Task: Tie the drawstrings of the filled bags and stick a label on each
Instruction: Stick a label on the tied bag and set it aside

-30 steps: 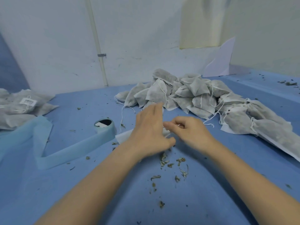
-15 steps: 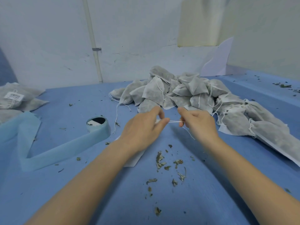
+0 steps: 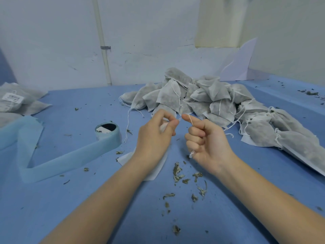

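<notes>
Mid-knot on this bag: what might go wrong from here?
1. The drawstring is looped over the right hand index finger and pinched by the left hand; a hard pull could snap it or cinch the finger.
2. The bag lies mostly hidden under the left wrist, so an open mouth may go unnoticed and add to the spilled leaf bits.

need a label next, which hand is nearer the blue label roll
Left. The left hand is just right of the blue label roll; the right hand is farther right, beyond the left.

Matt nonwoven cloth bags, blue cloth table cover
</notes>
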`<state>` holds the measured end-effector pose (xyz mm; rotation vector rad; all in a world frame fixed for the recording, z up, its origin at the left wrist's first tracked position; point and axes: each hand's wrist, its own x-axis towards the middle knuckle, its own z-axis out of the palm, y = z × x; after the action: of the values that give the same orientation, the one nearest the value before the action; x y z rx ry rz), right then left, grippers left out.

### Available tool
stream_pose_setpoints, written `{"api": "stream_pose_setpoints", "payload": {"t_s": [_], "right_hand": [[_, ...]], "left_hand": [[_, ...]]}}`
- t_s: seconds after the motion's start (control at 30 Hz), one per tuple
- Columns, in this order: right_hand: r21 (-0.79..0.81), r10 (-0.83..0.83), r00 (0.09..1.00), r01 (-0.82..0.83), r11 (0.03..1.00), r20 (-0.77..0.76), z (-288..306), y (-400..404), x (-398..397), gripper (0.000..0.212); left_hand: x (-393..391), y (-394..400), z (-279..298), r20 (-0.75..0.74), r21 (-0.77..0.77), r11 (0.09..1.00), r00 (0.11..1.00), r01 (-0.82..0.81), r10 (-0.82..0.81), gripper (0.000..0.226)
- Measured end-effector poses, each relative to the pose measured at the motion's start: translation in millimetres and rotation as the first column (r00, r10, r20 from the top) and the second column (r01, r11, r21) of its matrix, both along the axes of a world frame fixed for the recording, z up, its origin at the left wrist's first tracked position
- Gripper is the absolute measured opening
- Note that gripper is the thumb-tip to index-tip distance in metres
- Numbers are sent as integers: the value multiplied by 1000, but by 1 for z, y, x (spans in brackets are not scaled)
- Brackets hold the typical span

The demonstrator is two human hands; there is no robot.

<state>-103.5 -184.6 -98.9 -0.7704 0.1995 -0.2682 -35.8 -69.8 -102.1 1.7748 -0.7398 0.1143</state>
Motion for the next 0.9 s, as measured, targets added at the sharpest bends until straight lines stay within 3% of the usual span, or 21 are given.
{"api": "stream_pose_setpoints", "payload": {"t_s": [0.2, 0.37, 0.47, 0.6, 0.73, 0.9], "right_hand": [[-36, 67, 997, -66, 997, 28, -4, 2, 2, 42], [-316, 83, 996, -87, 945, -27, -6, 2, 2, 47], [-586, 7, 997, -53, 809, -81, -4, 1, 0, 54], [-877, -160, 982, -6, 480, -95, -4, 0, -2, 53], [-964, -191, 980, 3, 265, -49, -5, 2, -4, 49], [-968, -264, 956, 180, 177, 129, -9, 6, -2, 19]], "left_hand": [[-7, 0, -7, -46, -150, 987, 997, -64, 58, 8], [-13, -2, -11, 34, -165, 969, 981, -181, 189, 8], [-13, -1, -10, 45, -120, 979, 984, -165, 171, 11], [-12, -3, -9, 13, -56, 989, 991, -136, 137, 12], [-11, -4, -9, -45, -18, 987, 987, -158, 157, 11], [-10, -3, -7, -185, -122, 987, 979, -106, 82, 17]]}}
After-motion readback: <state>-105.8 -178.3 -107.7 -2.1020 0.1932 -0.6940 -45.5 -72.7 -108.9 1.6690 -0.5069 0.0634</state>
